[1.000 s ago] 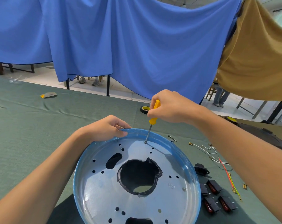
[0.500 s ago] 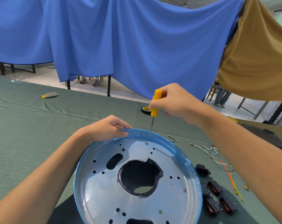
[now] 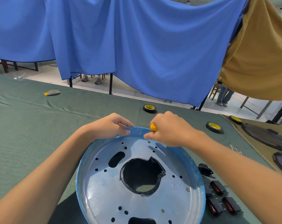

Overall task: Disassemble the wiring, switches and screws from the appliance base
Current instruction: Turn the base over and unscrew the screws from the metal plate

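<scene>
The base [image 3: 104, 183] lies right in front of you on the green cloth [image 3: 32, 126], open side up. It is a round, shallow metal pan with blue film along its rim. Its floor has a big ragged hole in the middle, edged in black. There is an oblong slot to the left of that hole and many small round holes scattered about. A near screw [image 3: 187, 189] sits in the floor close to the right wall. A far screw [image 3: 148, 141] stands at the far edge of the floor, just under the fingertips of your right hand.

Your left hand [image 3: 110, 126] grips the far rim of the base, with the fingers curled over the edge.

Your right hand [image 3: 169, 128] is closed round the yellow screwdriver [image 3: 153, 127]. Only the end of the handle shows beside your fist, and the shaft is hidden. Your thumb and forefinger reach down towards the far screw, but I cannot tell whether they touch it.

Several dark switches [image 3: 217, 187] with red rockers lie on the cloth just right of the base, and a black socket [image 3: 205, 169] lies beside them. Two tape rolls [image 3: 149, 108] sit farther off on the cloth.
</scene>
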